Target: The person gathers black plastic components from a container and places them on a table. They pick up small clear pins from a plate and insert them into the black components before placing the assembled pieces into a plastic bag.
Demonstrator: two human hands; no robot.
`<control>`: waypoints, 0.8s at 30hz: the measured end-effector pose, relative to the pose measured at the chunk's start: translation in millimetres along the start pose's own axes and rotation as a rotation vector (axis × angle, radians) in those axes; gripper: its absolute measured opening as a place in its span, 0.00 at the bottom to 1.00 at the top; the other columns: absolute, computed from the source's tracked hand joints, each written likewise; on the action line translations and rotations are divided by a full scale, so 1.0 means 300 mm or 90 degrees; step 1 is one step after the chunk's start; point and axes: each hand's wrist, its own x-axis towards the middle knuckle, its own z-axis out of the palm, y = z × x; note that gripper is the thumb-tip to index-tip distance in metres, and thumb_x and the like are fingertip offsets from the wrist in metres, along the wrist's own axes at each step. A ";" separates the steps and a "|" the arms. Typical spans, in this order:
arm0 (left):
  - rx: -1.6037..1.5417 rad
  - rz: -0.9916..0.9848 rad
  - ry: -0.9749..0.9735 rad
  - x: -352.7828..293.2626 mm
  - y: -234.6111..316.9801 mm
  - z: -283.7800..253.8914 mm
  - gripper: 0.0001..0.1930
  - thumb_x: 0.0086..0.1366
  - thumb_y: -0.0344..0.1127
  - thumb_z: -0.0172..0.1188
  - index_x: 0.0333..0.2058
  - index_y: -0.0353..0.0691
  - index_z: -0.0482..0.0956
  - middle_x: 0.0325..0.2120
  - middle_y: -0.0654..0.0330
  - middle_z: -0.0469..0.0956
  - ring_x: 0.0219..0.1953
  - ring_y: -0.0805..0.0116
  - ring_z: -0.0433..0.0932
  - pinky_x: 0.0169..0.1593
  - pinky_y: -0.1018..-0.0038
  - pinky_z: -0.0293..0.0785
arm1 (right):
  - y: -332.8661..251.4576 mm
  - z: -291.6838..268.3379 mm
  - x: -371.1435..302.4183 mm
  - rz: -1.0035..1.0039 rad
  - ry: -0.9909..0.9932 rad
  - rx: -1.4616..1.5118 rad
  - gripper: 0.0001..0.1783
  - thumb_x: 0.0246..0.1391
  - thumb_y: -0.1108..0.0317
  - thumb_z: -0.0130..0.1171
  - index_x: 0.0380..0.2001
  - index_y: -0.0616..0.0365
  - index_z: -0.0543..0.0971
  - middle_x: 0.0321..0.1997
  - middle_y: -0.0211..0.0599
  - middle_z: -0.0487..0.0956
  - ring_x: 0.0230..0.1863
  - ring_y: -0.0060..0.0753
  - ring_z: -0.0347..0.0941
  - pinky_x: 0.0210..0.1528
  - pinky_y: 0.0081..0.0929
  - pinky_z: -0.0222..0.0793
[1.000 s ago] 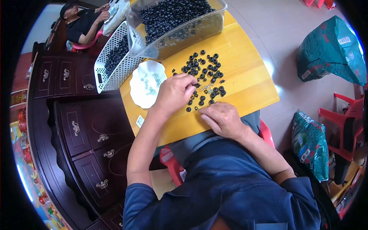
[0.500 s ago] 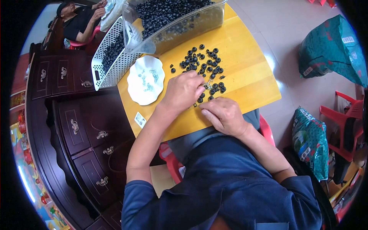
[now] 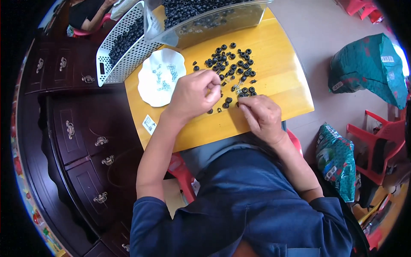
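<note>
Small black rings (image 3: pixel 240 71) lie scattered on the yellow wooden table (image 3: pixel 282 85), with a little heap of tiny clear or pale pieces (image 3: pixel 236 87) among them. My left hand (image 3: pixel 193 93) hovers over the table just left of the rings. Its thumb and fingers are pinched together; what lies between them is hidden. Close to the table's near edge, my right hand (image 3: pixel 264 118) has its fingers curled beside a few rings, and its grip is also hidden. A white wavy-rimmed plate (image 3: pixel 147 95) holding tiny clear pieces stands to the left of my left hand.
A clear plastic bin (image 3: pixel 214 30) full of black rings stands at the far side, beside a white perforated basket (image 3: pixel 128 70) of more. A dark wooden cabinet (image 3: pixel 55 98) flanks the left. Green bags (image 3: pixel 364 68) and a red chair (image 3: pixel 376 143) are at right. Another person (image 3: pixel 85 15) sits upper left.
My left hand has drawn back leftward from the rings and the clear pieces. The right hand has shifted right and slightly away from me, so the hands are farther apart. The view has shifted slightly.
</note>
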 end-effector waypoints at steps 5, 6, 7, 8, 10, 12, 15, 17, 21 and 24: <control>-0.134 -0.082 0.043 -0.176 -0.032 -0.014 0.04 0.56 0.22 0.63 0.29 0.36 0.77 0.20 0.62 0.77 0.20 0.77 0.76 0.26 0.79 0.72 | -0.034 0.014 0.030 0.005 -0.071 -0.064 0.13 0.50 0.78 0.65 0.41 0.57 0.82 0.33 0.39 0.81 0.34 0.41 0.79 0.36 0.33 0.75; -0.159 -0.098 0.041 -0.204 -0.034 -0.012 0.03 0.56 0.21 0.63 0.30 0.34 0.78 0.22 0.62 0.79 0.22 0.78 0.76 0.28 0.79 0.72 | -0.043 0.020 0.034 0.009 -0.095 -0.093 0.14 0.49 0.77 0.66 0.42 0.56 0.82 0.34 0.38 0.80 0.34 0.41 0.78 0.35 0.34 0.74; -0.182 -0.112 0.039 -0.230 -0.033 -0.013 0.03 0.57 0.21 0.62 0.30 0.33 0.78 0.24 0.63 0.80 0.24 0.79 0.76 0.30 0.80 0.73 | -0.052 0.031 0.036 0.006 -0.102 -0.094 0.14 0.49 0.77 0.66 0.42 0.56 0.82 0.34 0.38 0.80 0.34 0.41 0.78 0.35 0.34 0.74; -0.190 -0.131 0.043 -0.250 -0.024 -0.014 0.03 0.57 0.20 0.62 0.30 0.33 0.78 0.24 0.62 0.80 0.25 0.78 0.76 0.31 0.80 0.73 | -0.061 0.040 0.038 0.024 -0.126 -0.118 0.15 0.50 0.76 0.66 0.43 0.55 0.82 0.33 0.38 0.78 0.33 0.41 0.77 0.34 0.34 0.74; -0.211 -0.124 0.056 -0.283 -0.030 -0.004 0.04 0.58 0.21 0.63 0.31 0.34 0.78 0.23 0.62 0.79 0.24 0.77 0.77 0.30 0.79 0.74 | -0.075 0.055 0.047 0.039 -0.156 -0.145 0.15 0.50 0.74 0.66 0.44 0.54 0.82 0.32 0.37 0.76 0.32 0.41 0.77 0.33 0.35 0.74; -0.232 -0.114 0.070 -0.304 -0.034 0.003 0.04 0.58 0.21 0.64 0.31 0.35 0.77 0.22 0.62 0.78 0.22 0.77 0.77 0.29 0.78 0.75 | -0.085 0.063 0.063 0.025 -0.170 -0.173 0.16 0.51 0.72 0.66 0.45 0.52 0.82 0.30 0.36 0.74 0.30 0.40 0.76 0.31 0.35 0.73; -0.244 -0.128 0.068 -0.327 -0.032 0.013 0.05 0.59 0.21 0.64 0.31 0.35 0.77 0.22 0.62 0.78 0.23 0.76 0.77 0.29 0.78 0.75 | -0.093 0.066 0.081 0.033 -0.218 -0.212 0.15 0.51 0.71 0.66 0.45 0.51 0.83 0.31 0.35 0.74 0.31 0.40 0.76 0.31 0.35 0.74; -0.260 -0.119 0.066 -0.340 -0.034 0.022 0.05 0.59 0.21 0.64 0.31 0.35 0.77 0.23 0.62 0.78 0.23 0.77 0.77 0.29 0.78 0.75 | -0.089 0.066 0.087 0.029 -0.231 -0.222 0.14 0.51 0.71 0.66 0.43 0.50 0.82 0.31 0.35 0.74 0.31 0.40 0.77 0.31 0.35 0.74; -0.296 -0.146 0.077 -0.358 -0.022 0.031 0.03 0.58 0.20 0.62 0.30 0.33 0.78 0.23 0.63 0.78 0.25 0.80 0.75 0.30 0.81 0.72 | -0.082 0.077 0.080 0.022 -0.214 -0.247 0.11 0.51 0.70 0.66 0.40 0.51 0.80 0.31 0.35 0.75 0.31 0.41 0.77 0.31 0.36 0.74; -0.318 -0.131 0.100 -0.367 -0.019 0.038 0.03 0.58 0.20 0.62 0.30 0.33 0.78 0.24 0.63 0.78 0.25 0.79 0.75 0.30 0.81 0.72 | -0.065 0.080 0.075 0.028 -0.220 -0.247 0.12 0.49 0.72 0.67 0.39 0.53 0.79 0.34 0.36 0.76 0.32 0.40 0.78 0.32 0.34 0.75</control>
